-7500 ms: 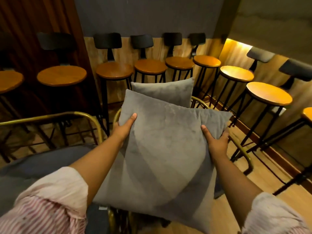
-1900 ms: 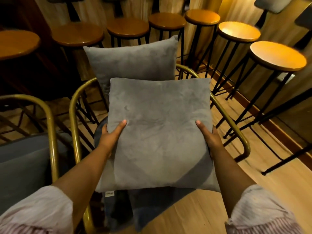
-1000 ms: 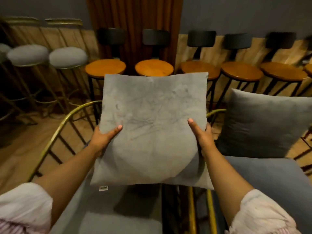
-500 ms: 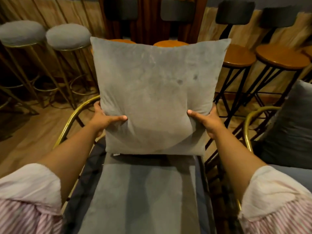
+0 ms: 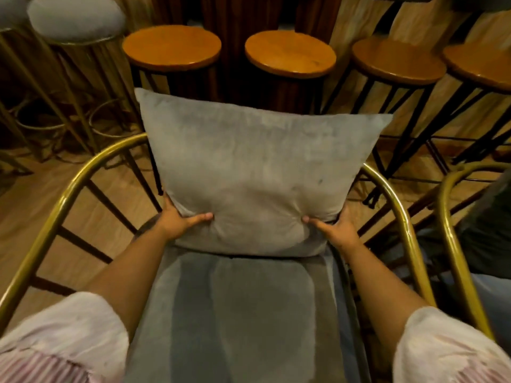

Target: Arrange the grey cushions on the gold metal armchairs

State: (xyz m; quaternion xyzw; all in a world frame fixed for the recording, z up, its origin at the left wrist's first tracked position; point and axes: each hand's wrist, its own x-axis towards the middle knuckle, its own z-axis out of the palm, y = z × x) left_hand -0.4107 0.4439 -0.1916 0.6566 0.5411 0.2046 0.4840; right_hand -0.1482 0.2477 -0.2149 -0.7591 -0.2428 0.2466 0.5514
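My left hand [image 5: 179,221] and right hand [image 5: 336,230] pinch the cushion's [image 5: 257,172] lower corners; it stands upright on the armchair [image 5: 59,208] seat, facing me, long side level.

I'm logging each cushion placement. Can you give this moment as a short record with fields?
cushion: grey cushion, upright at the back of the seat
chair: gold metal armchair, grey seat pad
left hand: gripping the cushion's lower left corner
right hand: gripping its lower right corner
behind: wooden stools
status: not yet released
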